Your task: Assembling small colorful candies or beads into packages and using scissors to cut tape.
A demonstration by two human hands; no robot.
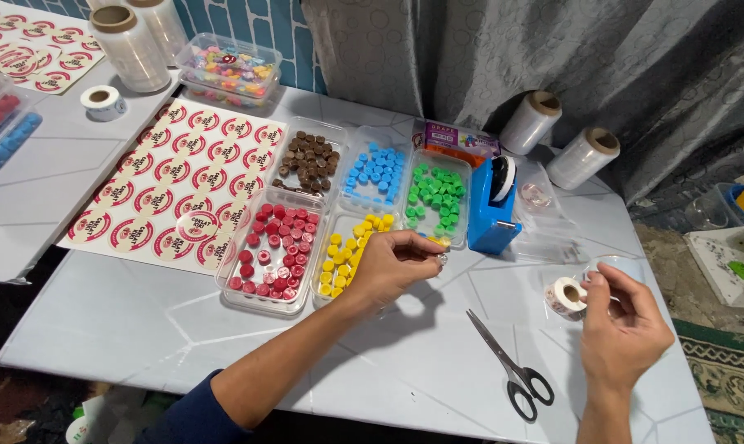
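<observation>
My left hand (392, 265) hovers over the tray of yellow beads (344, 252), its fingertips pinched on the end of a strip of clear tape by the tray's right edge. My right hand (623, 322) holds a small roll of tape (566, 297) above the white table (142, 329); the clear strip seems to run between the two hands. Beside the yellow tray sit a tray of red beads (273, 247), brown beads (309, 161), blue beads (375, 172) and green beads (436, 195).
Scissors (508, 358) lie between my hands near the front edge. A blue tape dispenser (494, 205) stands right of the green tray. A sheet of round red stickers (175, 182) lies to the left, with plastic wrap rolls (130, 45), a tape roll (102, 102) and a box of mixed beads (229, 70) behind.
</observation>
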